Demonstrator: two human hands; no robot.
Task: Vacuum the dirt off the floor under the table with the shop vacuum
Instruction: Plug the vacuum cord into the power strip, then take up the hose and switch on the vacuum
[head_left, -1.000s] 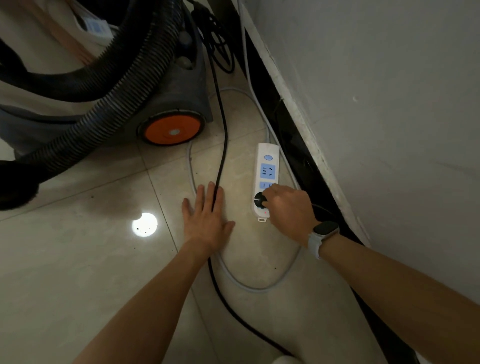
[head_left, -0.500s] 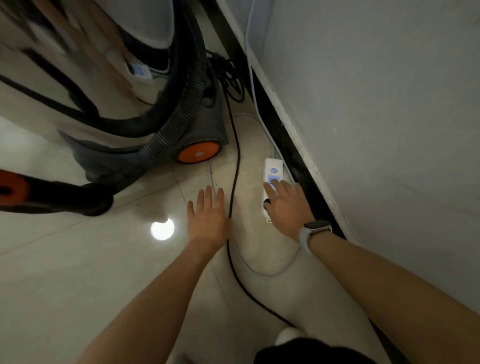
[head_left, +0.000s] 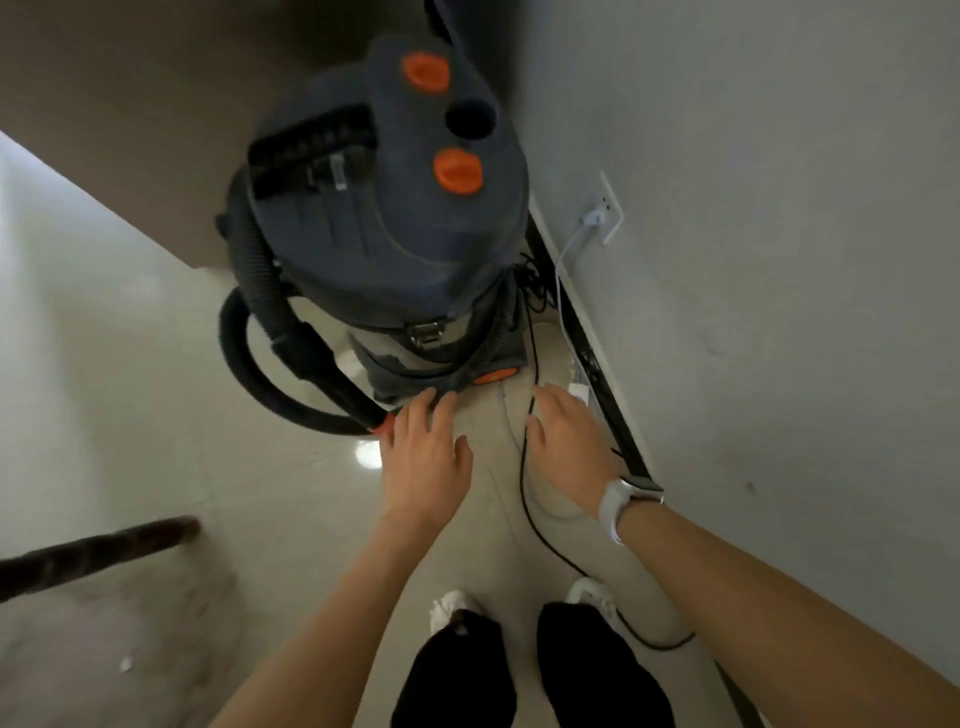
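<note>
Head view: hose (head_left: 270, 374) loops at left, its end just beside the left hand (head_left: 423, 457), which is nearer it; fingers spread, holding nothing. Shop vacuum (head_left: 384, 208) stands upright just beyond both hands. Right hand (head_left: 566, 441) spread, empty, near the black cord (head_left: 524, 467), maybe touching. Pale tiled floor (head_left: 130, 415), wall (head_left: 779, 260) at right.
</note>
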